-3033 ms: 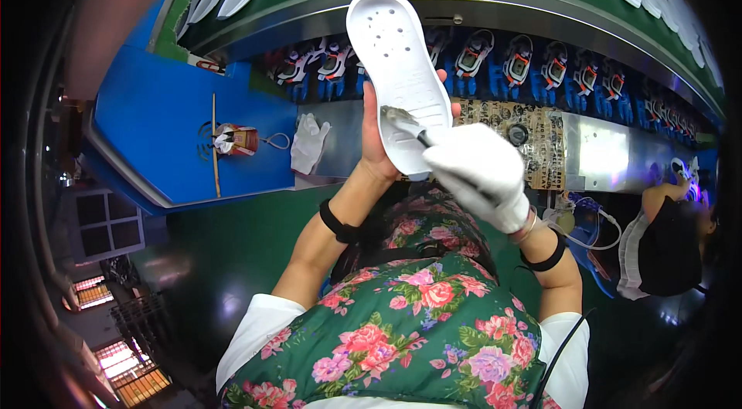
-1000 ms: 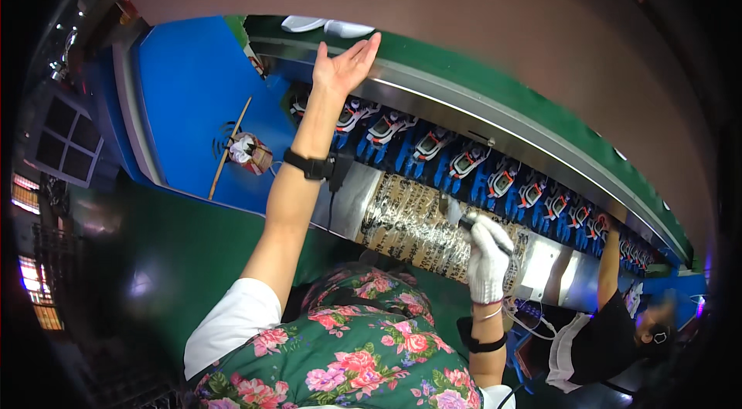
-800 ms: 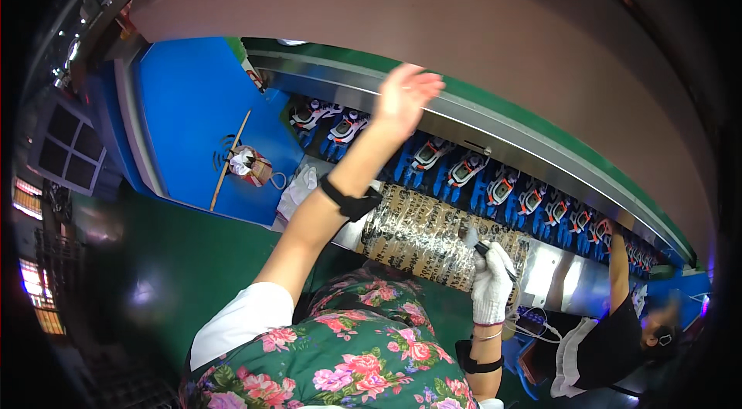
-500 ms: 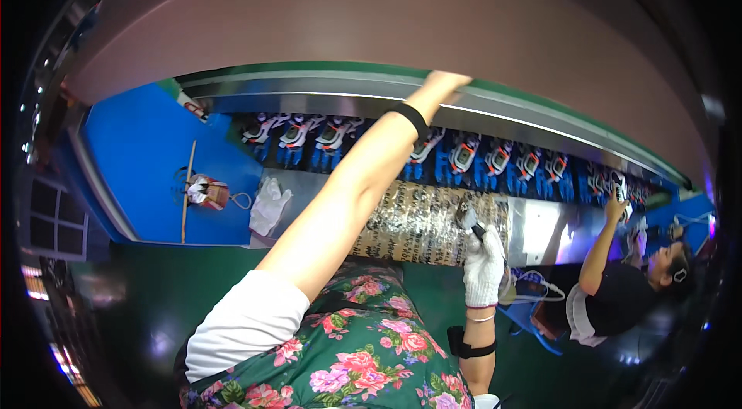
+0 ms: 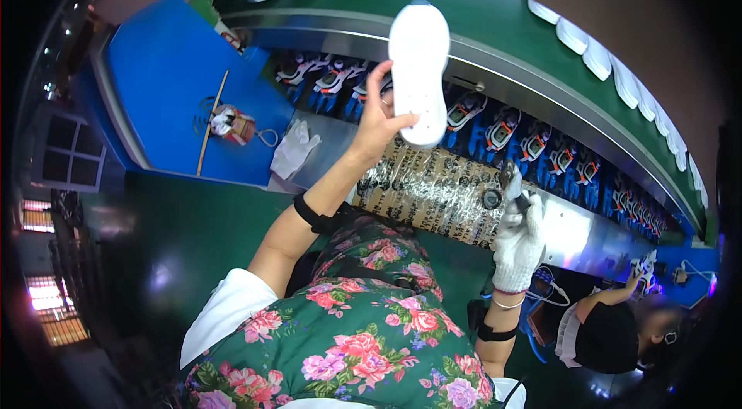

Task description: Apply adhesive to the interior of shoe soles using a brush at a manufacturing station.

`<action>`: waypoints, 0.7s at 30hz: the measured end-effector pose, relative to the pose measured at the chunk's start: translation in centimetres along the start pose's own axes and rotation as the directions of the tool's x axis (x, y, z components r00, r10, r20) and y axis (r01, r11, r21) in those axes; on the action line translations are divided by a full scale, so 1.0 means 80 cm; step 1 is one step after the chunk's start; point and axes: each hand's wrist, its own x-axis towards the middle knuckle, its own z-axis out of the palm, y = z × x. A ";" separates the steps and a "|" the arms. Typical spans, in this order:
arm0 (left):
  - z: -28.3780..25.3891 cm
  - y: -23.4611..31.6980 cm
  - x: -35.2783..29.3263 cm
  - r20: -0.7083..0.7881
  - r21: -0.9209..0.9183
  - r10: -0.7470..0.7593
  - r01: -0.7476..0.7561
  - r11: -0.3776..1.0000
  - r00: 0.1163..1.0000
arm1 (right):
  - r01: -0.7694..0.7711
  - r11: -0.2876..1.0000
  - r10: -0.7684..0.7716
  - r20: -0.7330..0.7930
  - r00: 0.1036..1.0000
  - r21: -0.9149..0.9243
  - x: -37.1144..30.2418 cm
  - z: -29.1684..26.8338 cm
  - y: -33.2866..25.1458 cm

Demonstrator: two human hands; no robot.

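Observation:
A white shoe sole is raised over the worktop, its flat, elongated face toward me. My bare left hand grips its left edge and heel end between thumb and fingers. My right hand, in a white knitted glove, is closed around a tool with a dark handle and greyish head; I cannot make out its exact kind. That hand hovers by the right end of a cardboard-covered worktop wrapped in clear film. A small dark round thing lies on the cardboard beside the tool.
Beyond is a green conveyor belt carrying several white soles. Below it runs a row of white-and-orange items with blue parts. A glove and a wooden stick lie left. A co-worker sits right.
My left hand has come back from the far belt edge with the white sole in it. My view has shifted, showing more belt and soles. The right hand still holds the tool.

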 end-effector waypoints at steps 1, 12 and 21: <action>0.000 -0.003 -0.012 0.017 -0.076 -0.062 0.063 0.995 0.998 | 0.009 0.999 -0.008 0.046 0.999 -0.039 0.002 0.012 0.003; 0.019 -0.035 -0.122 0.453 -0.490 -0.456 0.641 0.590 0.766 | 0.339 0.693 -0.145 0.338 0.930 -0.636 -0.013 0.094 0.060; 0.019 -0.039 -0.125 0.554 -0.790 -0.263 0.599 0.134 0.790 | 0.669 0.179 -0.153 0.651 0.743 -0.722 -0.005 0.100 0.055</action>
